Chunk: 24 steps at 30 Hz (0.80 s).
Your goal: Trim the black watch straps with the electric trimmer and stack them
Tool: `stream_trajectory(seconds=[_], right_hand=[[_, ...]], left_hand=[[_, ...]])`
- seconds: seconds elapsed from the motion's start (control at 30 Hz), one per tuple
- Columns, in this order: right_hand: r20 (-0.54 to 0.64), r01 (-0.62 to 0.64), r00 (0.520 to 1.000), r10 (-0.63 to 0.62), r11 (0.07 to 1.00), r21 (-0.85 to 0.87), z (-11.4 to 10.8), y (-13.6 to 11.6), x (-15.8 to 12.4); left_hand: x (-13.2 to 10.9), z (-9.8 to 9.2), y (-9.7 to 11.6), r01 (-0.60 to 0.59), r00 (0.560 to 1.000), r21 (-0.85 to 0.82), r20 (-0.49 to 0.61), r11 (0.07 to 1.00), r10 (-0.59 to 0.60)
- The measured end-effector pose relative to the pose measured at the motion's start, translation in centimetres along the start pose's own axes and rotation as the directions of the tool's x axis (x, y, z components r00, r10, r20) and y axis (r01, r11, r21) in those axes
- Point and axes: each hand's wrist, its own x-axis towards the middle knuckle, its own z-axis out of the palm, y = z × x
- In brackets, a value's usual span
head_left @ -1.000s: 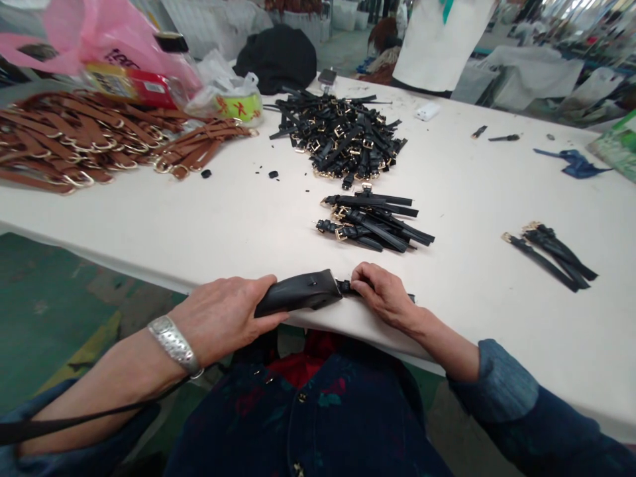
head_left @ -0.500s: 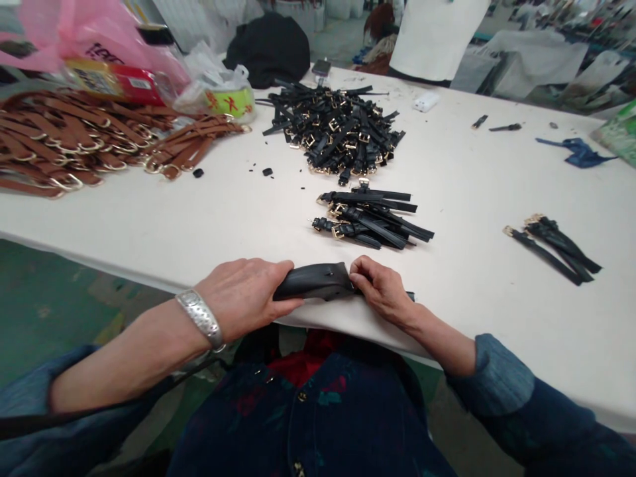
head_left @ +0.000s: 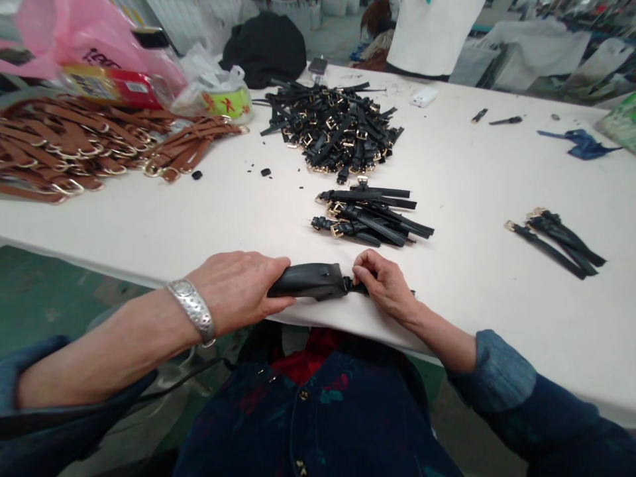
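My left hand (head_left: 243, 281) is wrapped round a black, rounded handheld tool (head_left: 308, 280), held level at the table's front edge and pointing right. Just past the tool's tip, my right hand (head_left: 380, 281) is closed in a pinch on a black strap (head_left: 358, 287). Part of this strap lies under the fingers, and its far end shows beyond the hand. Its left end is at the tool's tip; I cannot tell whether they touch. Right behind the hands lies a small group of black straps with gold buckles (head_left: 372, 215).
A large heap of black buckled straps (head_left: 338, 129) sits farther back. Several more black straps (head_left: 561, 242) lie to the right. Brown straps (head_left: 64, 142), a pink bag (head_left: 94, 33) and a clear plastic bag (head_left: 199, 79) occupy the left. A blue scrap (head_left: 583, 142) lies at far right.
My right hand has shifted slightly right and away from the tool's tip, so more of the strap shows between them. The left hand and tool have moved slightly left.
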Motion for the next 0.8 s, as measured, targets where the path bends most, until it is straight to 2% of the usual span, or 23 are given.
stream_trajectory(seconds=[0.1,0.27,0.4,0.57,0.67,0.8], right_hand=[[-0.008,0.002,1.0,-0.002,1.0,0.019,0.0,0.2,0.1],[-0.037,0.015,0.999,-0.013,0.998,0.063,0.1,0.4,0.2],[-0.047,0.002,0.999,0.004,0.994,0.113,0.2,0.5,0.2],[-0.053,-0.02,0.998,0.028,0.991,0.136,0.2,0.4,0.2],[-0.057,-0.029,0.998,0.037,0.99,0.136,0.2,0.5,0.2],[-0.056,-0.022,0.998,0.029,0.991,0.129,0.2,0.4,0.2]], left_hand=[[0.5,0.0,0.5,-0.01,1.0,-0.001,-0.026,1.0,0.01],[1.0,0.9,0.6,-0.005,0.999,-0.099,-0.04,0.995,0.002],[0.7,1.6,-0.9,0.048,0.999,-0.128,-0.018,0.991,-0.051],[-0.6,2.0,-2.8,0.126,0.992,-0.079,-0.015,0.989,-0.127],[-1.3,1.8,-2.5,0.109,0.994,-0.071,-0.019,0.991,-0.111],[-1.4,1.3,-1.1,0.044,0.999,-0.073,0.002,0.996,-0.044]])
